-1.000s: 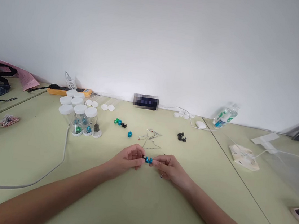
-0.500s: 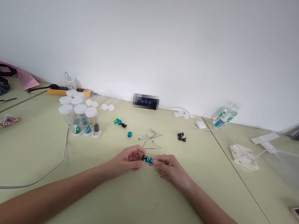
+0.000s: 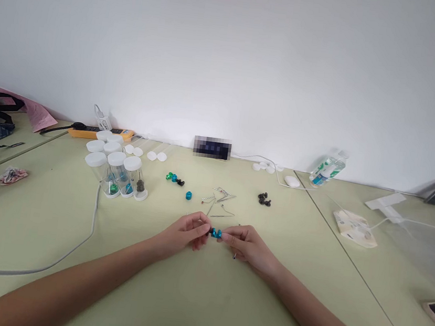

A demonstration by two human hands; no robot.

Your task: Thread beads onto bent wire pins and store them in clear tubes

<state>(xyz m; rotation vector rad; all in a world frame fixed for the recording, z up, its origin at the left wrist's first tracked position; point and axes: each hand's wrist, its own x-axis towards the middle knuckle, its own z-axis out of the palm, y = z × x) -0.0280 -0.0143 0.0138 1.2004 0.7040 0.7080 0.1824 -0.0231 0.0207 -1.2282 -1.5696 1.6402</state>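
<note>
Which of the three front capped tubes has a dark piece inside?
The right tube, dark piece near its base; the left tube holds a green piece, the middle tube a blue piece.

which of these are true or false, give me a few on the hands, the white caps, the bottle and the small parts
1. The left hand and right hand hold a small blue-and-black piece. True.
2. The power strip is black. False: the power strip is orange-yellow.
3. A loose blue part lies on the table. True.
4. The bottle is left of the white caps. False: the bottle is right of the white caps.
</note>
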